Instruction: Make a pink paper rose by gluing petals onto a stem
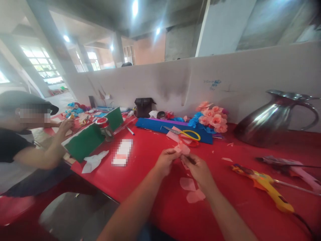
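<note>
Between my two hands is a pink paper flower (182, 149), raised just above the red table. My left hand (166, 161) pinches it from the left side with thumb and fingers. From the right, my right hand (198, 164) closes on its lower part, where a strip of pink paper hangs down. Loose pink paper petals (195, 196) lie on the table below my hands. Just beyond the flower, scissors (190, 135) with yellow and red handles rest on pink paper and blue sheets (152, 125).
A yellow glue gun (272, 189) and a metal jug (268, 120) are at the right. Finished pink and blue flowers (213, 118) stand by the wall. Left are a green board (84, 142), a jar (106, 130), white paper (95, 161) and a seated co-worker (45, 154).
</note>
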Motion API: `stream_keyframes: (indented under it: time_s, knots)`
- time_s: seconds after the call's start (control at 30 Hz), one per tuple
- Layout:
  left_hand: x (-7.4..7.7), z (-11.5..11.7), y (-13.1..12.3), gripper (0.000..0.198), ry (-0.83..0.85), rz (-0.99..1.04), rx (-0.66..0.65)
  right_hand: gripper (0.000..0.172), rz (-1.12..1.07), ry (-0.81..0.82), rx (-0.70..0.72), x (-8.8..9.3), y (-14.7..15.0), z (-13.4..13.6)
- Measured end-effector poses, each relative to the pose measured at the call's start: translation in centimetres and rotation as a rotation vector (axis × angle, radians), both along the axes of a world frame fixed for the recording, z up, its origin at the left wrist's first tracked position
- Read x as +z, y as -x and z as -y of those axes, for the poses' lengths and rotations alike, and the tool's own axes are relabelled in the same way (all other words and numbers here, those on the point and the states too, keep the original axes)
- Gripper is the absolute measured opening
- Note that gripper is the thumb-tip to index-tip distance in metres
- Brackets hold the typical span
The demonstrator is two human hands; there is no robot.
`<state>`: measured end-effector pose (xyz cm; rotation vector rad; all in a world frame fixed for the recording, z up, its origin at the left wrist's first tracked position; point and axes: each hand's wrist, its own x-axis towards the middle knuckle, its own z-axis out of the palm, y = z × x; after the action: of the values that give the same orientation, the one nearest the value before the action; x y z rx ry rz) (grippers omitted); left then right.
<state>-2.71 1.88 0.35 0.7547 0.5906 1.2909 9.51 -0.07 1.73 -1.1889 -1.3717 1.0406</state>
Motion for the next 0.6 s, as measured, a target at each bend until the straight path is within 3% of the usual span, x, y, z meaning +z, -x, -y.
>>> stream_keyframes:
  time_s: [0.27, 0.6]
  knots:
    - [0.06, -0.36, 0.38, 0.03, 0.128, 0.152, 0.008, 0.028, 0.352, -0.158, 0.009, -0.65, -0.09, 0.03]
    - [0.09, -0.28, 0.3, 0.033, 0.163, 0.158, 0.015, 0.027, 0.396, -0.169, 0.037, -0.96, 0.01, -0.04]
